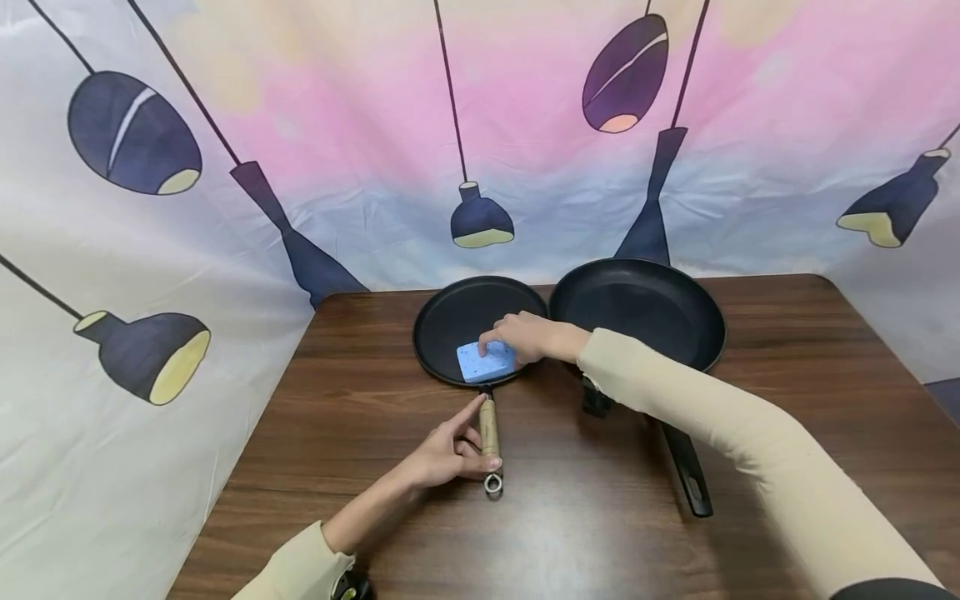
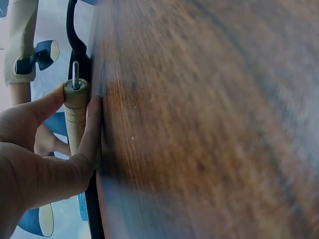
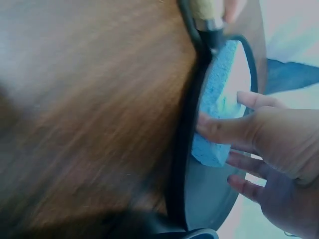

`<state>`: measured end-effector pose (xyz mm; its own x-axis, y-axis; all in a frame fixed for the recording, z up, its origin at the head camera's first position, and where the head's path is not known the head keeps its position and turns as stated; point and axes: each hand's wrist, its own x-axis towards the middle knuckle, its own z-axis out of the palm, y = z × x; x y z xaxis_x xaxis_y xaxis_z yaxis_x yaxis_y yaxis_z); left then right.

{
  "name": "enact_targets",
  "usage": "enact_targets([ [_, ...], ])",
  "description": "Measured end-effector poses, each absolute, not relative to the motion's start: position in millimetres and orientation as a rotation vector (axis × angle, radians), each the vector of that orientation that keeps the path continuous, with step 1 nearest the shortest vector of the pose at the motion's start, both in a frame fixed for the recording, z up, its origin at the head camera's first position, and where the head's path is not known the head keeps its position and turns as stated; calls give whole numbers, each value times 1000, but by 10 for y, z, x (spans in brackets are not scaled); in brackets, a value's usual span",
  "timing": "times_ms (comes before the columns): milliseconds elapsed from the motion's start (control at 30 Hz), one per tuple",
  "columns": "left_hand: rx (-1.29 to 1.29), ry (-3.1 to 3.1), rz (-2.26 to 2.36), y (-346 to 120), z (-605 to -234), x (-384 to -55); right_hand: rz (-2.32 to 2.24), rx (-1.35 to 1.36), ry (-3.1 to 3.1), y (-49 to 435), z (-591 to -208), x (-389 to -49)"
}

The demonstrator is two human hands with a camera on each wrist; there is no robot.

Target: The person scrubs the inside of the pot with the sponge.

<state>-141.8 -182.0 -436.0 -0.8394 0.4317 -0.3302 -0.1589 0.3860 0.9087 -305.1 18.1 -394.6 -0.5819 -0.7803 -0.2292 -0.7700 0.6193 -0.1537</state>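
Note:
A blue sponge (image 1: 486, 362) lies on the near part of a flat black crepe pan (image 1: 453, 312). My right hand (image 1: 525, 335) holds the sponge, thumb on its near side and fingers over it, as the right wrist view shows with the sponge (image 3: 217, 104) against the pan's inner surface. My left hand (image 1: 442, 454) grips the pan's wooden handle (image 1: 489, 427), which points toward me and ends in a metal ring (image 1: 492, 484). In the left wrist view thumb and finger lie on opposite sides of the handle (image 2: 76, 107).
A larger, deeper black frying pan (image 1: 637, 304) stands right beside the crepe pan, its black handle (image 1: 686, 468) pointing toward me beneath my right sleeve (image 1: 697, 400). Both pans rest on a brown wooden table (image 1: 577, 517). Behind it hangs a cloth backdrop (image 1: 360, 100) printed with lamps.

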Motion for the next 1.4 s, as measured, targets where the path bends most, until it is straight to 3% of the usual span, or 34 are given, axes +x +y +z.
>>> enact_targets([
  [167, 229, 2101, 1494, -1813, -4363, -1388, -100, -1166, 2652, 124, -4017, -3270],
  [500, 204, 2085, 1503, -1766, -4421, -1326, -204, -685, 2895, -22, -4256, -3780],
  [1067, 192, 2089, 1504, -1801, -4358, -1412, 72, -1254, 2610, 306, -3891, -3152],
  [1400, 194, 2136, 1481, -1809, -4342, -1421, -45, -1036, 2734, 196, -3931, -3531],
])
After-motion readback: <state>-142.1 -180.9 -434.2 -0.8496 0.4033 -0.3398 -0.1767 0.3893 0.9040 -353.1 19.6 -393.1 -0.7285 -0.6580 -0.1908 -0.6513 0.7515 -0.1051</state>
